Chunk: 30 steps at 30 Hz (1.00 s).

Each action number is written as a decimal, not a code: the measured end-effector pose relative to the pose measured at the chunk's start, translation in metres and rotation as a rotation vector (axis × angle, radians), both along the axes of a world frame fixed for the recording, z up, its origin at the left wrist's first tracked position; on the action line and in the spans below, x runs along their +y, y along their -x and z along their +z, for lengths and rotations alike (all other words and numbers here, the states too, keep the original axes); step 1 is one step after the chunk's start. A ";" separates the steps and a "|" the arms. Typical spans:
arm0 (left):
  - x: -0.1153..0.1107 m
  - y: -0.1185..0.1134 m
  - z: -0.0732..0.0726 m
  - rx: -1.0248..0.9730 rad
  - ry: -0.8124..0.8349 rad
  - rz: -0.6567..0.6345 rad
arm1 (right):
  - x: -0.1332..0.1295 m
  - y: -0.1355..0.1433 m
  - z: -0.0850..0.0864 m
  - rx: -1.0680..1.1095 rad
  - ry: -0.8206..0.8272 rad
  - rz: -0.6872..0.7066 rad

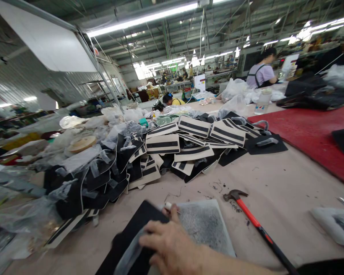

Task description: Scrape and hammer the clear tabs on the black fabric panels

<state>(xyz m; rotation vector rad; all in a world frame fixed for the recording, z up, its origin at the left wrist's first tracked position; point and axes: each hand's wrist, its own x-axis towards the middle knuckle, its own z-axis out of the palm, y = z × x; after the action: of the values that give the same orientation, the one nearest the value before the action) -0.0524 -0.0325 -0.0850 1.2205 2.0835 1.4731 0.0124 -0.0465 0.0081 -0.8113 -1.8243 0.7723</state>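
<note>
My right hand (172, 240) reaches in from the lower right, palm down, with its fingers spread over a black panel (149, 214). The panel lies tilted at the bottom middle, slightly blurred, and carries a handle wrapped in clear plastic (129, 256). My fingertips rest at the handle's edge. A small white piece (167, 206) shows at one fingertip; I cannot tell what it is. Beside and partly beneath my hand lies a pale square sheet (205, 221) speckled with black. A claw hammer (253, 219) with a red and black handle lies to the right. My left hand is out of view.
A heap of black panels with pale, black-striped backs (163, 145) spreads across the table (298, 191). Plastic bags (117, 126) and a tape roll (82, 144) lie left. A red mat (309, 133), a jar (263, 101) and a wrapped bundle (334, 225) are right. Co-workers sit beyond.
</note>
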 end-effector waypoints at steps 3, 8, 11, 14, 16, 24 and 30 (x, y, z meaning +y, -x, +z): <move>0.007 0.007 -0.008 -0.114 -0.001 -0.092 | 0.018 0.003 -0.009 0.041 0.126 -0.033; 0.019 0.011 -0.022 -0.211 0.035 -0.096 | 0.135 -0.075 -0.019 0.477 0.775 -0.369; 0.020 0.010 -0.025 -0.227 0.071 -0.085 | 0.184 -0.103 -0.023 0.562 0.865 -0.378; 0.020 0.011 -0.027 -0.234 0.090 -0.084 | 0.205 -0.103 -0.027 0.631 0.932 -0.416; 0.020 0.012 -0.029 -0.233 0.096 -0.086 | 0.214 -0.096 -0.026 0.690 0.926 -0.465; 0.018 0.010 -0.027 -0.205 0.043 -0.108 | 0.186 -0.098 -0.010 0.757 0.752 -0.652; 0.018 0.004 -0.029 -0.220 -0.002 -0.114 | 0.058 -0.148 -0.025 -0.052 0.214 -0.425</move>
<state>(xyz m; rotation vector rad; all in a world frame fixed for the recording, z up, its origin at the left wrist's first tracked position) -0.0567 -0.0142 -0.1136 1.1039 1.8392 1.4851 0.1603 0.0111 -0.0165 -1.3168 -1.5506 0.6763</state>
